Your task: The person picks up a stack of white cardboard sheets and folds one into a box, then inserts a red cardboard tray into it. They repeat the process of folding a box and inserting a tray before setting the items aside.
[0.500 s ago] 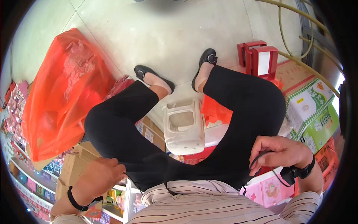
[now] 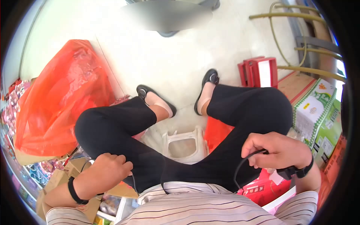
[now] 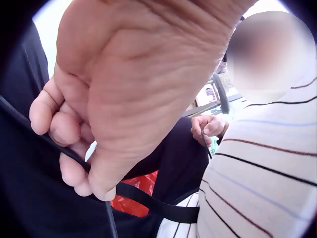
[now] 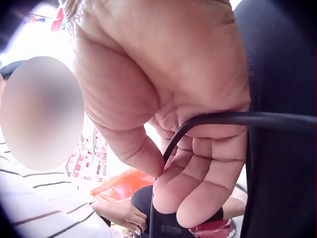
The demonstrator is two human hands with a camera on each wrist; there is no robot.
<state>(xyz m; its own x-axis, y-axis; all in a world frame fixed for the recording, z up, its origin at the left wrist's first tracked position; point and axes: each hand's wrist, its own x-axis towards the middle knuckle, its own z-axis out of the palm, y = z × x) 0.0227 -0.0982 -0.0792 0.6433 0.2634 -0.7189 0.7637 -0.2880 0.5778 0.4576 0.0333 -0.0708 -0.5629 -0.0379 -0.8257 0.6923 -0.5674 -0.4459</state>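
Observation:
My left hand (image 2: 112, 170), over the left thigh by the waist, pinches a thin black cord (image 3: 29, 124) between thumb and curled fingers. From beside the thumb, a flat black strap (image 3: 158, 208) runs toward the striped shirt (image 3: 262, 168). Above the right thigh, my right hand (image 2: 275, 150) holds a black cable (image 4: 223, 118) that passes between its thumb and bent fingers. In the head view this cable (image 2: 236, 172) curves down from the fingertips toward the waist. Black trousers (image 2: 112, 127) lie beneath both hands.
A white plastic stool (image 2: 201, 140) stands between the legs. On the left is a large red plastic bag (image 2: 63, 101), with cardboard boxes (image 2: 56, 187) below it. Red boxes (image 2: 268, 73) and a green-and-white carton (image 2: 313, 112) are at the right, near bamboo-coloured poles (image 2: 288, 15).
The head view has shifted, and a grey object shows more at the top. My right hand has moved slightly up and left, its cable now in a wider curve. The left hand has moved slightly right.

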